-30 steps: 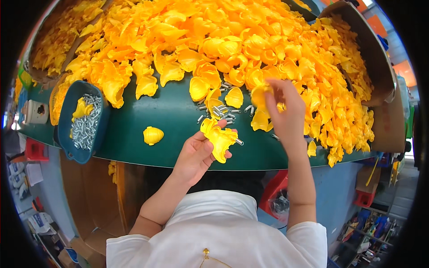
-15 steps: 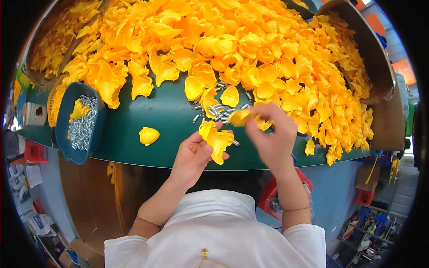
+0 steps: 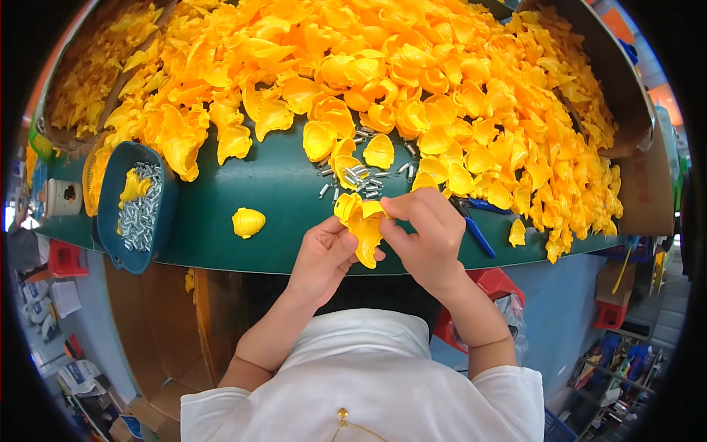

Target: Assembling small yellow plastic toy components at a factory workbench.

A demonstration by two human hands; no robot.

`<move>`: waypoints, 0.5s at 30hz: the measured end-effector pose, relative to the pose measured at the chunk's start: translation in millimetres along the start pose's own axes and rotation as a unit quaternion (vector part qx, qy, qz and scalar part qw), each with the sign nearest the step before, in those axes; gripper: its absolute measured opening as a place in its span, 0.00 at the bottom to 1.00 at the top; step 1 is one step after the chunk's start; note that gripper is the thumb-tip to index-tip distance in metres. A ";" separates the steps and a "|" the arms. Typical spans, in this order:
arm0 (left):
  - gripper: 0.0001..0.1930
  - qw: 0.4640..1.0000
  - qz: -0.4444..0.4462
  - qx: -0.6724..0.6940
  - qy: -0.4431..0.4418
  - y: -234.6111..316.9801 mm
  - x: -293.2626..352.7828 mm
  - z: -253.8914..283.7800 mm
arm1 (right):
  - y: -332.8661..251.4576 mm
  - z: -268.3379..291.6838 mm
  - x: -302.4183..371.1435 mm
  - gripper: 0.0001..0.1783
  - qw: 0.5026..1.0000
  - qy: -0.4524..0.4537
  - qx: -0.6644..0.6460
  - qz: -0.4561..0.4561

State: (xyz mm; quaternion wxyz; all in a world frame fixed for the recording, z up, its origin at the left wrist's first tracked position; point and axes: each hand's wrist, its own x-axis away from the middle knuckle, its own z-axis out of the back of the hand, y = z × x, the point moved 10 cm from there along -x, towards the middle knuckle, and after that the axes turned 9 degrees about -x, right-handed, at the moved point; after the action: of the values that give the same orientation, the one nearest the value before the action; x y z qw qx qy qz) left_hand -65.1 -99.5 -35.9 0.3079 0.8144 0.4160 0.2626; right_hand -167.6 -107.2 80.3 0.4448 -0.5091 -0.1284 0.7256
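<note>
My left hand [image 3: 322, 258] is closed round the lower left side of a curved yellow plastic shell piece [image 3: 365, 230], just above the table's near edge. With thumb and fingers pinched together, my right hand [image 3: 429, 234] grips the upper right edge of this yellow plastic. Whether a second shell part sits in the right fingers is hidden. Beyond the hands lie small metal cylinders [image 3: 356, 177], scattered among loose yellow shells. A rounded yellow shell [image 3: 248, 222] rests by itself to the left of my left hand.
A huge heap of yellow plastic shells [image 3: 368, 66] covers the far table. At left stands a blue-green bin [image 3: 163, 210] with metal cylinders and a yellow piece. Blue-handled pliers [image 3: 479, 234] lie right of my right hand. Cardboard boxes [image 3: 626, 81] flank the heap.
My right hand has come left and down, bringing a yellow piece to the shell in my left hand. The pliers, earlier mostly behind the right hand, now show.
</note>
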 end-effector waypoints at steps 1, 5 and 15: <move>0.24 1.000 0.002 -0.001 -0.001 -0.6 -0.3 -0.4 | -0.1 -2.0 2.8 0.10 1.000 0.002 0.001 -0.002; 0.25 1.000 -0.006 -0.025 -0.003 2.8 -1.2 -4.9 | -4.0 4.9 10.7 0.11 0.998 0.053 0.028 0.004; 0.24 1.000 -0.014 -0.017 0.004 4.3 -0.4 -7.6 | -12.7 4.7 0.2 0.11 0.998 0.006 0.055 0.014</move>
State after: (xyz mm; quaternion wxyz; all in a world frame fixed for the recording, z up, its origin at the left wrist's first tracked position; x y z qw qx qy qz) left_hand -68.3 -99.6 -27.7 0.3236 0.8023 0.4240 0.2680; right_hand -165.1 -98.5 90.4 0.4627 -0.4898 -0.0789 0.7346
